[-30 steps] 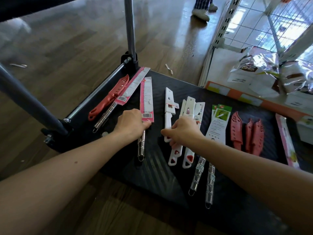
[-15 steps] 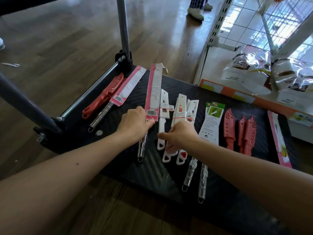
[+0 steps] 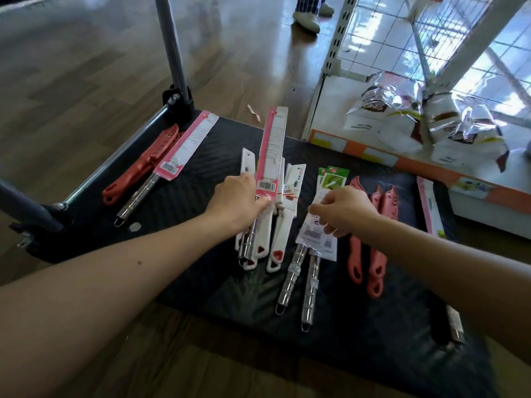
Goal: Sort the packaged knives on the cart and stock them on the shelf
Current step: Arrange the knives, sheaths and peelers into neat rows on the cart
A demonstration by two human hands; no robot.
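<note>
1. Since half a second ago our left hand (image 3: 237, 202) has carried the long pink-carded steel-handled knife (image 3: 271, 156) toward 3 o'clock, over the white plastic-handled knives (image 3: 283, 234); its fingers grip it.
2. Our right hand (image 3: 346, 211) pinches the green-topped clear packs of steel knives (image 3: 316, 234) on the black cart deck (image 3: 218, 156).
3. They lie from 12 to 6 o'clock, handles toward us, nearer the right hand.
4. We can read only barcodes (image 3: 265, 185); the other print is too small.

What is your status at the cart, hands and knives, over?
Left hand grips the pink-card knife, raised over the white knives. Right hand pinches the green-card knives. Red knives lie close beside it.
</note>
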